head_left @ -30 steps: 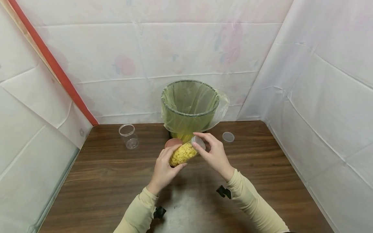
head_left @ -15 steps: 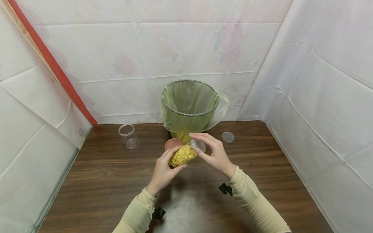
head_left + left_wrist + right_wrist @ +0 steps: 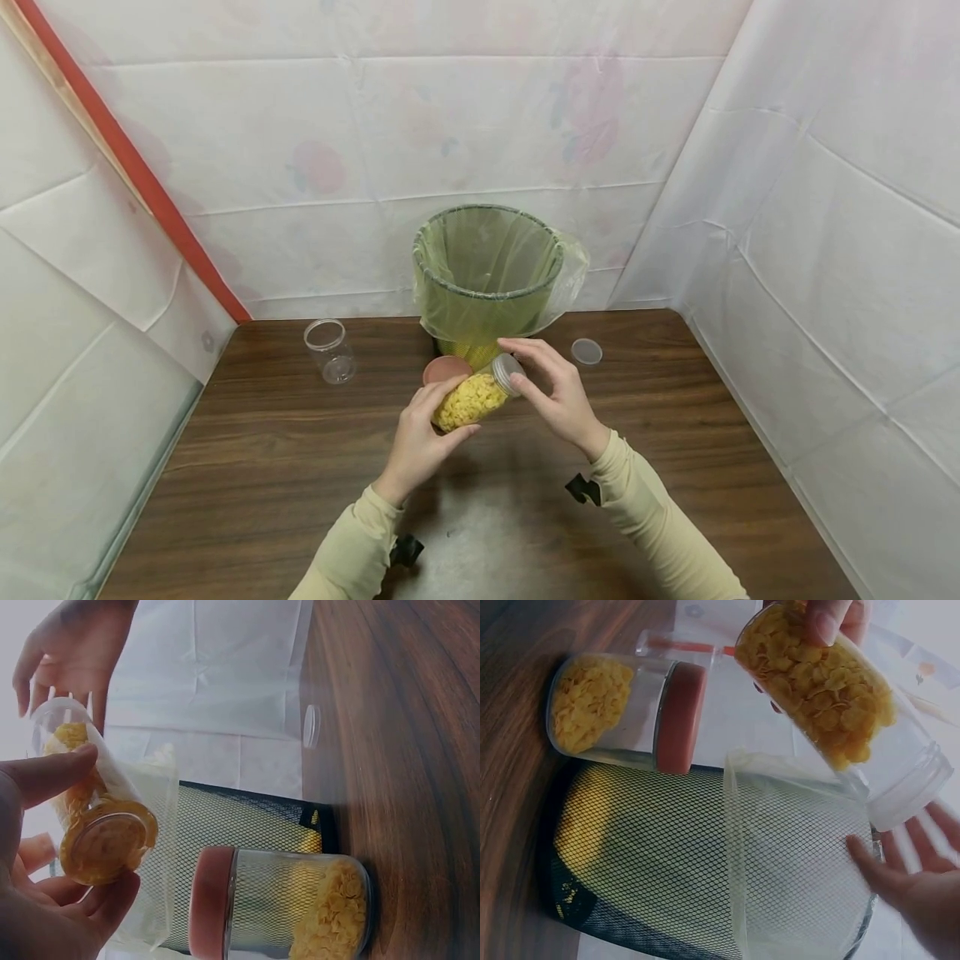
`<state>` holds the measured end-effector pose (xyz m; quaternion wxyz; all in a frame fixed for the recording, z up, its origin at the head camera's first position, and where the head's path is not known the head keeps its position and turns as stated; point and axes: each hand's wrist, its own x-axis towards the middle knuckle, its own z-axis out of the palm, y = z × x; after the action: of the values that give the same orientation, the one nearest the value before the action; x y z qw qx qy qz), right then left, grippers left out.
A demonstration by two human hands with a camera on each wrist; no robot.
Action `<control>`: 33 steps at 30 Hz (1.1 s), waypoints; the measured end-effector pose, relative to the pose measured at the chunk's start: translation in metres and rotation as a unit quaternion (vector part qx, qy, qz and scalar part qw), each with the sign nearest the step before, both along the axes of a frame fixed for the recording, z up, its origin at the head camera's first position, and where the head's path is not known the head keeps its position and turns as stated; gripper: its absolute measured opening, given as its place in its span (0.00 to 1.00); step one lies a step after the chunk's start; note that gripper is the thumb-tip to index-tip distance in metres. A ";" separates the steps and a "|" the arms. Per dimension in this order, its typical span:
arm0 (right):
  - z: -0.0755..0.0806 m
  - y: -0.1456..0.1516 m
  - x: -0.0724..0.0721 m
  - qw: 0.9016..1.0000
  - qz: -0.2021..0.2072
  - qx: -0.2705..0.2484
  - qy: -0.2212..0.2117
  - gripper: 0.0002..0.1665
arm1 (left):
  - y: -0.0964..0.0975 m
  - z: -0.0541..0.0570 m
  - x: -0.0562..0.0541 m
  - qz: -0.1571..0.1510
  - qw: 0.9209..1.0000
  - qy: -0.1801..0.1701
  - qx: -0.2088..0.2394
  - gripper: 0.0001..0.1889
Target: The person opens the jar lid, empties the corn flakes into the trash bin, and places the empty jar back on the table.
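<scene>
The jar of yellow flakes (image 3: 474,398) is tilted above the table (image 3: 270,483), on the near side of the bin (image 3: 483,312), its top (image 3: 508,373) slanting up and rightward to the nearer right hand (image 3: 557,396). That hand's fingers spread loosely about the top, contact unclear; the left hand (image 3: 420,442) grips the lower half.

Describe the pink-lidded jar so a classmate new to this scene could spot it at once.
Start at the mesh bin at the back of the table. In front of it stands a jar of yellow flakes. Its pink lid sets it apart from the tilted jar in the person's left hand.
</scene>
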<state>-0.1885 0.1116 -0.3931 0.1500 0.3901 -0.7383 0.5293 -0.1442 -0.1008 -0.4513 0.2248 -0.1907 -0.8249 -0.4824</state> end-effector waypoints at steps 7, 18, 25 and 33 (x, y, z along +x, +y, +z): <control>-0.002 0.000 0.003 0.987 -0.108 0.073 -0.098 0.29 | 0.000 0.000 -0.001 0.013 0.999 0.023 -0.020 0.37; -0.005 0.001 0.002 0.984 -0.114 0.080 -0.114 0.23 | -0.001 -0.002 -0.004 0.027 0.999 0.032 -0.025 0.37; -0.007 0.006 -0.003 0.996 -0.037 0.052 -0.064 0.26 | -0.002 -0.002 -0.002 0.010 1.000 0.001 -0.013 0.37; -0.009 0.013 -0.008 0.998 0.009 0.059 0.023 0.29 | -0.002 -0.001 -0.002 -0.034 0.999 -0.028 -0.005 0.36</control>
<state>-0.1964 0.1249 -0.4024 0.1394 0.4167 -0.7609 0.4774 -0.1460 -0.1031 -0.4519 0.1847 -0.2061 -0.8264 -0.4904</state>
